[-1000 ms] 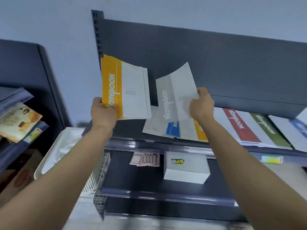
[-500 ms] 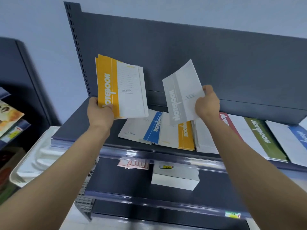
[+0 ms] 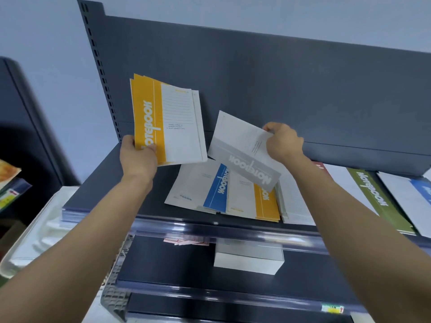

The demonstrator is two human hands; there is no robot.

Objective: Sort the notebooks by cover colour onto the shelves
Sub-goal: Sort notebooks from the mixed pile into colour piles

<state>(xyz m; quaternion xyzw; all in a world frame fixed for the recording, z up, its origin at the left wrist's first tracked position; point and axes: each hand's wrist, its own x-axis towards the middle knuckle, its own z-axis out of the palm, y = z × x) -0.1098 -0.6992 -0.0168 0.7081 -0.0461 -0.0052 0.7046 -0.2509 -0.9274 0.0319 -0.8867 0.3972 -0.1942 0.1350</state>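
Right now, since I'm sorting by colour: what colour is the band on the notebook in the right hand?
Grey band, white lettering; head view.

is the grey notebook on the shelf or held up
Held up and tilted: the right hand grips the grey notebook by its edge, above the notebooks lying on the shelf.

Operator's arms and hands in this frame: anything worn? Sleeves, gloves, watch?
Nothing worn that shows. Left hand and right hand are bare, no gloves. Left forearm and right forearm are bare to the frame edge: no sleeves, watch, bands or markings.
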